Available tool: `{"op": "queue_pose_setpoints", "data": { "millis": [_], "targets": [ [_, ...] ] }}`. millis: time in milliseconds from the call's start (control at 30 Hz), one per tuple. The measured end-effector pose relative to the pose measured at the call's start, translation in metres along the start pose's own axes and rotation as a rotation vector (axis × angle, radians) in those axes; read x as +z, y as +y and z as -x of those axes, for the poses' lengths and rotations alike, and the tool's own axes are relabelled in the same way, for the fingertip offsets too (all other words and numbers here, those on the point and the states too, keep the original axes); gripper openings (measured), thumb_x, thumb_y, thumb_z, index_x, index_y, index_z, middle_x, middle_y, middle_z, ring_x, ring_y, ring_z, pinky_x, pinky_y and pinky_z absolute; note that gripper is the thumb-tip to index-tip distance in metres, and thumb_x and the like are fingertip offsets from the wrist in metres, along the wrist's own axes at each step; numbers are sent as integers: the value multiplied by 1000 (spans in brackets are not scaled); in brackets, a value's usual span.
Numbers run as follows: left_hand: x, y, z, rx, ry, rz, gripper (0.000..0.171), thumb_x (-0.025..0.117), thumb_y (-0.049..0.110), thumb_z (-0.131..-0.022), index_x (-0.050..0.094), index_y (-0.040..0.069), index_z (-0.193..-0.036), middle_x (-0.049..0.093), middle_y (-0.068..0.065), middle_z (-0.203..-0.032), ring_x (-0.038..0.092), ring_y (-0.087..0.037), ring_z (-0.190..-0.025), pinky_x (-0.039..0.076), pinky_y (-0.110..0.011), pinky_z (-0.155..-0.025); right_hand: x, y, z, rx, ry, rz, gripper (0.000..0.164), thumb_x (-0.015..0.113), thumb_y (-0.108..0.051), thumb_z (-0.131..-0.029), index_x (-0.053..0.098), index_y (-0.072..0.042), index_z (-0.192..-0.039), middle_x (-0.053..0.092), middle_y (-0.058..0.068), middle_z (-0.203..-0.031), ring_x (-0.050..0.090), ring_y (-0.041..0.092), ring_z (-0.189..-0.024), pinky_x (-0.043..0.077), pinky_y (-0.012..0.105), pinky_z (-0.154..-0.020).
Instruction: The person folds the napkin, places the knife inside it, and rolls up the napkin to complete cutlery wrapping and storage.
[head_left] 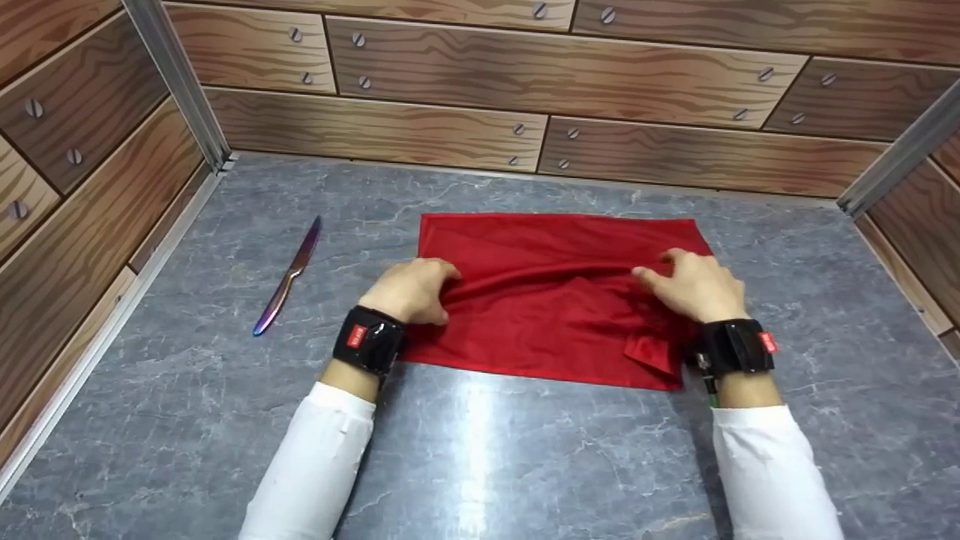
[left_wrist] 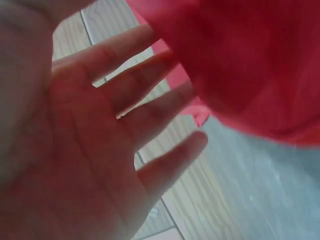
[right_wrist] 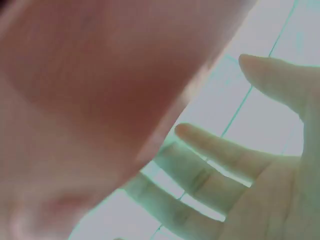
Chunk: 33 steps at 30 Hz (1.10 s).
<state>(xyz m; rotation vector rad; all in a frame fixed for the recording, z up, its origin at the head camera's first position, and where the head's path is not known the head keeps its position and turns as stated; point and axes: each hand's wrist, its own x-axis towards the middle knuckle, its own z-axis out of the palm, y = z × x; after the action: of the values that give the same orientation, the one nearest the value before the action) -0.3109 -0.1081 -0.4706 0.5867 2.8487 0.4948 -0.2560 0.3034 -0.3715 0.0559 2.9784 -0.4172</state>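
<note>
A red cloth (head_left: 525,330), wrinkled across its middle, lies between the two hands in the head view. My left hand (head_left: 412,291) is at its left edge, fingers spread. In the left wrist view, the fingertips of that left hand (left_wrist: 90,130) pass behind the edge of the red cloth (left_wrist: 250,65). At the cloth's right side is my right hand (head_left: 699,285), its thumb apart from the fingers. The right wrist view shows the right hand (right_wrist: 270,185) with fingers extended beside the blurred cloth (right_wrist: 100,90), which fills the left. A small flap is turned over at the cloth's near right corner.
A table knife (head_left: 289,277) with a shiny multicoloured finish lies left of the cloth on the grey marbled tabletop (head_left: 570,465). Wood-patterned panels (head_left: 450,75) stand along the back and both sides, with metal strips (head_left: 184,82) at the corners.
</note>
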Motion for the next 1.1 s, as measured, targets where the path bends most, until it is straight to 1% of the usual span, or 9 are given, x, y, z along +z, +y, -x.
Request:
{"op": "queue_pose_setpoints", "data": {
  "millis": [67, 267, 367, 500, 633, 733, 900, 1033, 1100],
  "targets": [
    [3, 1, -3, 10, 2, -5, 79, 99, 20, -82, 76, 22, -157, 79, -6, -153, 74, -30, -142, 60, -54, -123, 4, -7, 0, -50, -25, -9, 80, 65, -59, -113, 57, -1, -168, 60, 36, -168, 58, 63, -154, 49, 87, -117],
    [3, 4, -5, 21, 3, -33, 77, 99, 13, -82, 78, 27, -155, 82, -7, -147, 76, -29, -137, 63, -52, -118, 23, -26, -1, -254, -79, -9, 81, 69, -51, -113, 52, 1, -173, 53, 33, -177, 48, 58, -167, 40, 79, -135],
    [2, 5, -4, 48, 15, -27, 74, 97, 7, -81, 81, 28, -150, 84, -7, -142, 78, -29, -133, 66, -52, -113, 29, -30, -1, -300, -122, -10, 82, 69, -50, -114, 49, 0, -175, 48, 31, -182, 44, 58, -170, 35, 78, -139],
    [2, 6, -4, 71, 65, -27, 60, 92, 1, -81, 88, 28, -134, 87, -2, -126, 80, -26, -121, 69, -54, -101, 32, -32, -1, -282, -157, 3, 85, 67, -56, -114, 46, -4, -178, 43, 26, -186, 44, 59, -170, 37, 84, -134],
    [4, 4, -5, 70, 100, -36, 41, 81, -3, -87, 90, 27, -113, 86, 2, -106, 79, -24, -107, 70, -52, -92, 33, -33, -1, -251, -163, 30, 88, 63, -62, -114, 45, -5, -179, 41, 27, -187, 44, 62, -168, 38, 87, -132],
    [4, 2, -4, 48, 66, -18, 35, 76, -1, -87, 91, 29, -99, 84, 3, -99, 77, -22, -101, 68, -48, -87, 32, -32, -2, -215, -159, 43, 92, 58, -68, -114, 44, -4, -179, 41, 28, -187, 46, 62, -167, 39, 86, -131],
    [4, 1, -1, -9, -27, 21, 20, 87, 14, -82, 86, 34, -82, 83, 6, -95, 74, -20, -92, 63, -43, -80, 30, -27, -5, -142, -160, 63, 100, 47, -77, -115, 42, -1, -179, 35, 28, -189, 43, 65, -167, 41, 86, -129],
    [1, 4, 4, -44, -59, 19, 17, 86, 20, -81, 78, 32, -73, 79, 6, -86, 71, -19, -84, 59, -42, -75, 29, -19, -7, -97, -174, 74, 104, 40, -81, -115, 40, 1, -180, 27, 28, -192, 37, 66, -169, 39, 87, -130],
    [-7, 11, 12, -59, -71, 23, 17, 81, 19, -82, 75, 29, -70, 75, 5, -82, 68, -19, -81, 57, -43, -73, 29, -16, -9, -96, -178, 66, 104, 39, -80, -116, 38, 2, -180, 25, 30, -192, 34, 67, -170, 36, 87, -132]
  ]
}}
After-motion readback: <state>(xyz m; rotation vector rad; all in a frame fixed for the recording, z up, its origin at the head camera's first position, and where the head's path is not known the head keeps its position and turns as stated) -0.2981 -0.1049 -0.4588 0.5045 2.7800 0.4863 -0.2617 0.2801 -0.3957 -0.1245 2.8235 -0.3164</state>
